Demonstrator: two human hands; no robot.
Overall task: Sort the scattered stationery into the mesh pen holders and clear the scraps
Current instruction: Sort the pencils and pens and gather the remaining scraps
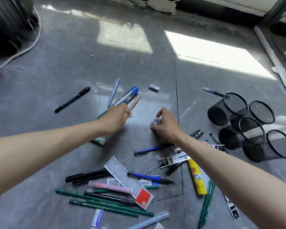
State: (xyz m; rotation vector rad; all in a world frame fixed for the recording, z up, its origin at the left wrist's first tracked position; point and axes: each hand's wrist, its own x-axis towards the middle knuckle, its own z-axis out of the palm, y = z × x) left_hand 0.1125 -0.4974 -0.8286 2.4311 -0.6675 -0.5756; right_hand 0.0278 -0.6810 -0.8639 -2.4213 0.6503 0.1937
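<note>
My left hand [115,117] holds a clear tube with a blue cap [128,95] and a clear pen with an orange tip [136,101], lifted over the grey floor. My right hand [165,123] is closed on a crumpled white paper scrap [156,121] at floor level. Several black mesh pen holders [253,128] lie tipped on their sides at the right. Below my arms lies a scatter of green pencils [104,203], black markers [87,176], clear rulers [122,176], blue pens [148,149] and a yellow glue tube [197,177].
A black marker [72,99] lies alone at the left, a light-blue pen [113,92] behind my left hand, and a small eraser [154,87] further back. A white cable [26,48] curves along the left. A door rail [274,58] runs along the right.
</note>
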